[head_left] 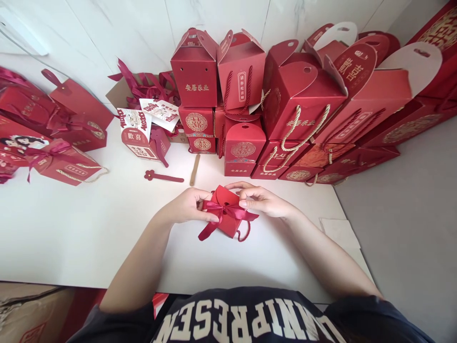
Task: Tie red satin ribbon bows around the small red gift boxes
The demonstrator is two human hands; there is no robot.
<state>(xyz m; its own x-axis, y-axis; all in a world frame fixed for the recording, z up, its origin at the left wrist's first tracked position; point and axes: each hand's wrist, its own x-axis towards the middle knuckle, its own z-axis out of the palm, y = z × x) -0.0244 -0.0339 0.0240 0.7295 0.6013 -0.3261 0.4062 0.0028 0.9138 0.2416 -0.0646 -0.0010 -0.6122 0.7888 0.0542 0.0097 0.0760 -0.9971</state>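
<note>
A small red gift box (228, 226) is in front of me over the white table, with a dark pink ribbon (232, 211) tied in a bow across its top. A red cord handle hangs at its right side. My left hand (191, 206) grips the box's left side, its thumb by the ribbon loop. At the right side my right hand (262, 200) has its thumb and fingers closed on the ribbon's right loop. Part of the box is hidden by the fingers and the bow.
Red gift boxes (300, 109) with cord handles are stacked along the back and right. Ribboned boxes (67, 162) lie at the left. A carton of ribbons (121, 91) stands at the back, behind a flower-ended red strap (166, 177) and a tan strip (194, 170). The white table (89, 228) extends left.
</note>
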